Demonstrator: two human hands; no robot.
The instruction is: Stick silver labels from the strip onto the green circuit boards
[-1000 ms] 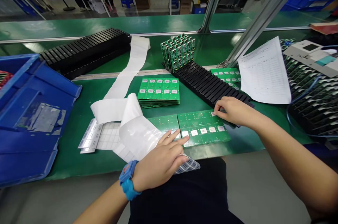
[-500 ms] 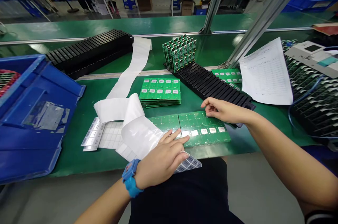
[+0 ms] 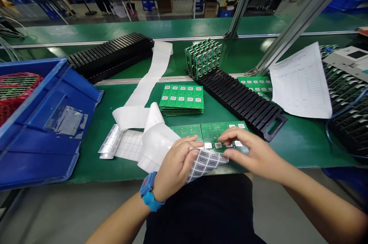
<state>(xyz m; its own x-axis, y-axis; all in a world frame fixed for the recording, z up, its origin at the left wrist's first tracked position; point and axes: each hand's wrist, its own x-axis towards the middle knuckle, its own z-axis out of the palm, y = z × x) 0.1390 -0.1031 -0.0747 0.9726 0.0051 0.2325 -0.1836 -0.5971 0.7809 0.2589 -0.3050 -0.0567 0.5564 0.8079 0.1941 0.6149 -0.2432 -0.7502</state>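
My left hand [image 3: 179, 161], a blue watch on its wrist, is closed on a sheet of printed labels [image 3: 205, 163], raised over the table's front edge. My right hand [image 3: 250, 152] hovers by the sheet's right corner, thumb and fingers apart; whether the thumb touches the sheet I cannot tell. Behind both hands lies a green circuit board panel [image 3: 212, 131] with white labels along its near row and at its far right corner. A second panel [image 3: 188, 131] adjoins it on the left. White backing paper [image 3: 159, 142] trails from the label sheet leftward.
A stack of labelled panels [image 3: 181, 100] stands farther back. Beside it, a black slotted rack [image 3: 235, 98] holds upright boards [image 3: 205, 58]. Another black rack [image 3: 112, 54] and a blue bin [image 3: 54, 121] are left; a paper form [image 3: 300, 83] and metal post [image 3: 301, 21] are right.
My right hand has come down from the panel's far edge to the label sheet, uncovering labels at the far right corner. My left hand has lifted the label sheet, tilting it up.
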